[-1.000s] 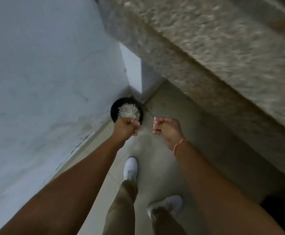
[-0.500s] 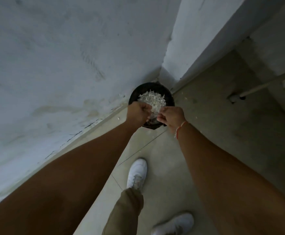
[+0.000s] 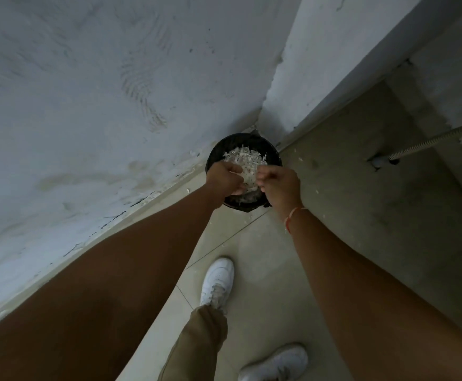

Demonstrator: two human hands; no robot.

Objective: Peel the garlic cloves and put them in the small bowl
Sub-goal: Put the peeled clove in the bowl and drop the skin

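A round black bin [image 3: 272,158] stands on the floor in the corner of two walls, with a heap of white garlic peels [image 3: 245,160] inside. My left hand [image 3: 223,180] hovers over the bin's near left rim with its fingers curled. My right hand [image 3: 278,185] is right beside it over the near right rim, thumb and fingers pinched together. Whatever either hand holds is hidden by the fingers. No small bowl or garlic cloves are in view.
A rough white wall [image 3: 87,105] fills the left side. A grey tiled floor [image 3: 334,215] with scattered peel bits lies to the right, and a flexible metal hose [image 3: 430,140] leaves the far wall. My white shoes [image 3: 217,281] stand below the bin.
The view swung from a stone counter edge to the corner. Both hands moved forward over the bin and closer together.
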